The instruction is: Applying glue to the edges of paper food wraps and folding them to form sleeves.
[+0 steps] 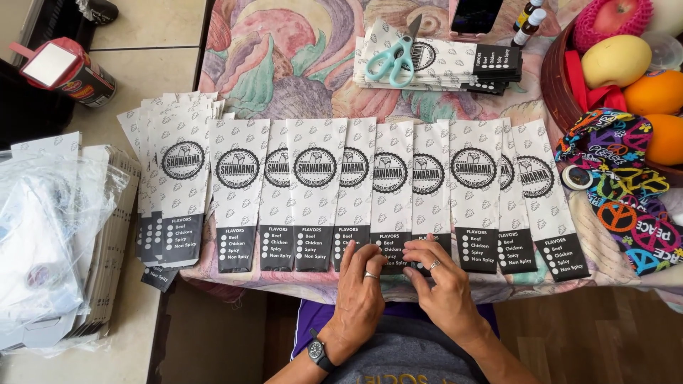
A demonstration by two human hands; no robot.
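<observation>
Row of paper sleeves (313,192) lies overlapped along table edge. Left hand (361,284), fingers flat and spread, presses the black lower end of a mid-row sleeve (390,195). Right hand (440,281), likewise flat, touches the same sleeve's bottom edge. Scissors (393,55) on stack above row.

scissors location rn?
In the head view the teal-handled scissors lie at the far middle of the table, on top of a stack of paper sleeves, just left of a dark phone and away from both hands.
</observation>
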